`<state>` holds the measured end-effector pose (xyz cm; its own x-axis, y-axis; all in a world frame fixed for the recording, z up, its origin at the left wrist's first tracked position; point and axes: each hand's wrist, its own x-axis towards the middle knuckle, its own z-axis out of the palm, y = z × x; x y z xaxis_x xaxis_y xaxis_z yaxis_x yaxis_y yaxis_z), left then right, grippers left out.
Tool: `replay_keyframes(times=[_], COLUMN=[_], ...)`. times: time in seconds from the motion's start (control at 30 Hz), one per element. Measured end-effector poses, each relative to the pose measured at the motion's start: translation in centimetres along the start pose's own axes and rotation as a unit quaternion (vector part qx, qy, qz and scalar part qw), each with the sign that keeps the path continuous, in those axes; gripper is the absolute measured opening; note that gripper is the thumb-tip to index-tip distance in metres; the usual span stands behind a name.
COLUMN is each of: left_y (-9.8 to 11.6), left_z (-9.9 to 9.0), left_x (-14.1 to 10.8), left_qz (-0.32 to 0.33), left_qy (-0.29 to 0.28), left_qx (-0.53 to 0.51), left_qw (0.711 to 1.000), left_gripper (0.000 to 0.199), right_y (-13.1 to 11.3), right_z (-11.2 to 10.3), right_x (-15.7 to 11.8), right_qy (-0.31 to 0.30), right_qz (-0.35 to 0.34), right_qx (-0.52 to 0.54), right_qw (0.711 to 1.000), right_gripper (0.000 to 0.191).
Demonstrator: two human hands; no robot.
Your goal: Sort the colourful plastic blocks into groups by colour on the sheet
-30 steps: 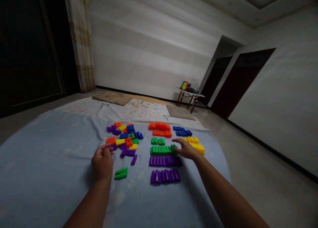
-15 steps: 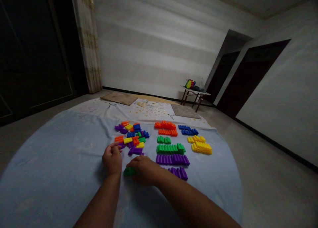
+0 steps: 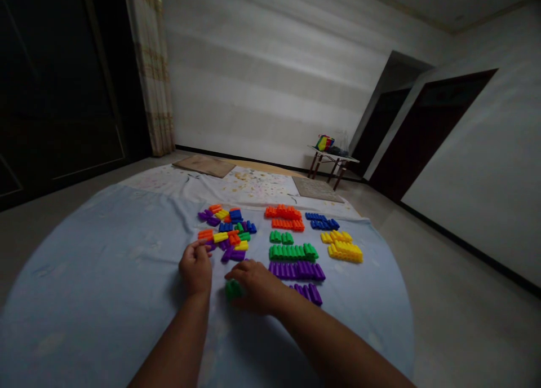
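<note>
My right hand point(image 3: 257, 287) is curled round a green piece point(image 3: 234, 290) in front of the rows, its fingers on the piece's far and right sides. Beside the near edge of a mixed pile, my left hand point(image 3: 196, 267) has its fingers bent together; what they hold, if anything, is too small to tell. The pile has orange, blue and purple pieces, with a yellow piece point(image 3: 220, 237) among them. To the right lie sorted rows: orange point(image 3: 287, 225), green point(image 3: 293, 252), purple point(image 3: 297, 270), blue point(image 3: 324, 224) and yellow point(image 3: 345, 251). My right hand and forearm partly hide the nearest purple row point(image 3: 314, 294).
A light blue cloth point(image 3: 105, 275) covers the round table. Two flat mats, one brown point(image 3: 204, 165) and one grey point(image 3: 318, 189), lie at its far edge. Behind stands a small side table point(image 3: 333, 154) with a colourful bag point(image 3: 324, 143).
My right hand has moved slightly right with the green piece, which is now turned and more covered by the fingers. The whole view has shifted a little.
</note>
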<state>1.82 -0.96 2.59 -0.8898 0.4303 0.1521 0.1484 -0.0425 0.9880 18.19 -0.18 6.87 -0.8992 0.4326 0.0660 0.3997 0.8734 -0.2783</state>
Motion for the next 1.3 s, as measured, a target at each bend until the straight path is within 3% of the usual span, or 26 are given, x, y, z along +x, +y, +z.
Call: replay_keyframes(times=[0.17, 0.27, 0.37, 0.47, 0.6, 0.77, 1.03, 1.13, 1.3], left_y=[-0.2, -0.6, -0.9, -1.1, -1.1, -1.2, -1.1, -1.1, -0.9], left_z=[0.0, 0.1, 0.2, 0.2, 0.3, 0.3, 0.2, 0.2, 0.1], left_x=[0.1, 0.3, 0.4, 0.4, 0.4, 0.5, 0.5, 0.4, 0.3], left_qz=[0.005, 0.007, 0.008, 0.007, 0.006, 0.007, 0.016, 0.018, 0.02], left_qy=[-0.002, -0.003, -0.006, -0.009, -0.008, -0.007, -0.007, -0.008, -0.011], left_qx=[0.001, -0.001, -0.002, 0.0, 0.001, 0.003, 0.007, 0.011, 0.013], left_qw=[1.0, 1.0, 1.0, 1.0, 1.0, 1.0, 1.0, 1.0, 1.0], left_gripper=[0.024, 0.024, 0.024, 0.023, 0.024, 0.024, 0.024, 0.023, 0.022], right_y=[-0.2, 0.7, 3.4, 7.1, 11.1, 13.0, 13.1, 11.6, 7.7], right_z=[-0.2, -1.4, -3.6, -5.8, -7.3, -6.9, -6.1, -6.3, -5.1], right_x=[0.5, 0.0, -1.7, -3.7, -5.6, -6.3, -6.2, -5.7, -3.0], right_qy=[-0.071, -0.039, 0.033, 0.069, 0.049, 0.027, 0.003, 0.05, 0.093], right_qz=[-0.011, 0.009, 0.062, 0.129, 0.198, 0.222, 0.246, 0.224, 0.128], right_qx=[-0.024, -0.001, 0.022, 0.003, -0.045, -0.063, -0.068, -0.045, 0.013], right_qw=[0.997, 0.999, 0.997, 0.989, 0.978, 0.973, 0.967, 0.972, 0.987], right_gripper=[0.045, 0.049, 0.051, 0.049, 0.051, 0.052, 0.053, 0.051, 0.041])
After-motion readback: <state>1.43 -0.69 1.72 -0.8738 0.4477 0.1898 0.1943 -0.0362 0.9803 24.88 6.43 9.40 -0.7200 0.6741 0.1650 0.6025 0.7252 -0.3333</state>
